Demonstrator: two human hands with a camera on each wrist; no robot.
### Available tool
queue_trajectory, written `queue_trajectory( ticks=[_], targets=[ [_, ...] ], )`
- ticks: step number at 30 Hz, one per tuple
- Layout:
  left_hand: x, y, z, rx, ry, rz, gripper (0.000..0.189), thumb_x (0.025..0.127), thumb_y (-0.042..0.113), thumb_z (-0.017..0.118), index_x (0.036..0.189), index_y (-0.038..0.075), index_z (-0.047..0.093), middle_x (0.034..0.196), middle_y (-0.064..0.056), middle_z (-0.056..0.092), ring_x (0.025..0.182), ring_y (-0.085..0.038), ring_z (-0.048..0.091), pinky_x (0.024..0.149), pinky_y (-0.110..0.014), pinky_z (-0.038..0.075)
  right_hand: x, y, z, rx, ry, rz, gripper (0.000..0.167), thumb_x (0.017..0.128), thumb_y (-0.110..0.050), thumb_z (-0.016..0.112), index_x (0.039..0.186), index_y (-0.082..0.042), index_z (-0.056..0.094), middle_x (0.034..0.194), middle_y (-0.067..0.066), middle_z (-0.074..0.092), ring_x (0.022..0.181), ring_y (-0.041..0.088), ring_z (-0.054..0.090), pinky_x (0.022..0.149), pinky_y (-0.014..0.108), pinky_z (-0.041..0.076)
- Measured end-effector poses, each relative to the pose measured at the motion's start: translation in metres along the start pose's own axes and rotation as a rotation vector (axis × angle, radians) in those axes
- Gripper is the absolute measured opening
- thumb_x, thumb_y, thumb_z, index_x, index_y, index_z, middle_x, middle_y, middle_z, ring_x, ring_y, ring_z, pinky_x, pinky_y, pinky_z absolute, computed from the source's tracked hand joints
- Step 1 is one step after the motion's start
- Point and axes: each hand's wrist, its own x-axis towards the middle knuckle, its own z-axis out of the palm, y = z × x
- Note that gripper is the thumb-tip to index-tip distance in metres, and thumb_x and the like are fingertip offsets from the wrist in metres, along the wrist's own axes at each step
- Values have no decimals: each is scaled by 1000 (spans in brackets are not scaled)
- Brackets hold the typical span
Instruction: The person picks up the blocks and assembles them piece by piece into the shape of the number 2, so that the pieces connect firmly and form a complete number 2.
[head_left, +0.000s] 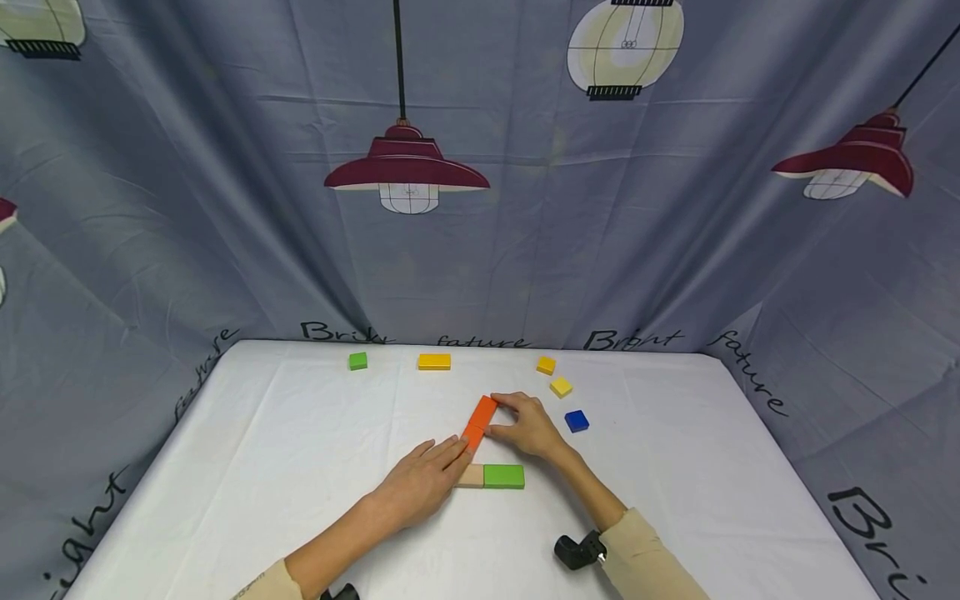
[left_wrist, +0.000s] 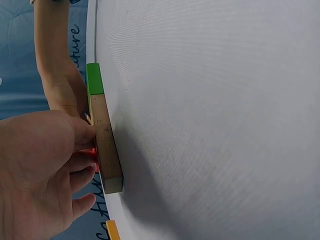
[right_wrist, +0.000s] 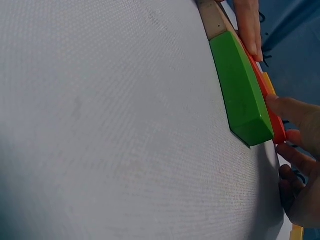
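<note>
Two orange blocks (head_left: 477, 421) lie end to end in a slanted line on the white table. My right hand (head_left: 531, 427) holds the upper one, with the thumb on its right side and the index finger at its far end. Fairly straight fingers of my left hand (head_left: 422, 483) rest at the lower orange block. In front of them lies a row made of a plain wooden block (left_wrist: 106, 142) and a green block (head_left: 504, 477), end to end. My left hand partly covers the wooden block in the head view.
Along the back of the table (head_left: 262, 467) lie a small green block (head_left: 357, 361) and a yellow block (head_left: 434, 362). Two small yellow blocks (head_left: 561, 387) and a blue block (head_left: 577, 421) lie behind and right of my right hand. A patterned curtain (head_left: 525, 250) surrounds the table.
</note>
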Motion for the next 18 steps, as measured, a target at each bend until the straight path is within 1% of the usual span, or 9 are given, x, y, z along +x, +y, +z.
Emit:
queue_trajectory(
  ticks=[8,11,14,18],
  targets=[
    [0,-1,1,0,6,6,46,103,20,56,147,7,50,151,-8,46,140,-22,40,111,-42,37,0,0,-2,1,-12,-7,61,80,-27,85,134,-6,63,130,15,62,115,35,53,98,50,45],
    [0,-1,0,2,7,5,46,103,21,56,147,7,50,151,-8,46,140,-22,41,111,-42,37,-1,0,-3,24,1,-4,60,81,-26,85,133,-6,63,126,15,63,113,33,55,97,50,46],
    [0,-1,0,1,5,5,46,103,21,56,147,7,51,151,-8,46,140,-22,41,111,-42,37,-2,0,-5,54,19,13,56,82,-22,84,132,-7,64,121,11,64,112,29,58,98,47,47],
    [0,-1,-1,-7,-3,3,46,103,20,56,147,7,51,152,-9,46,140,-22,40,111,-42,37,-4,0,-11,79,50,9,51,83,-18,84,129,-7,65,117,8,65,110,27,60,97,45,49]
  ],
)
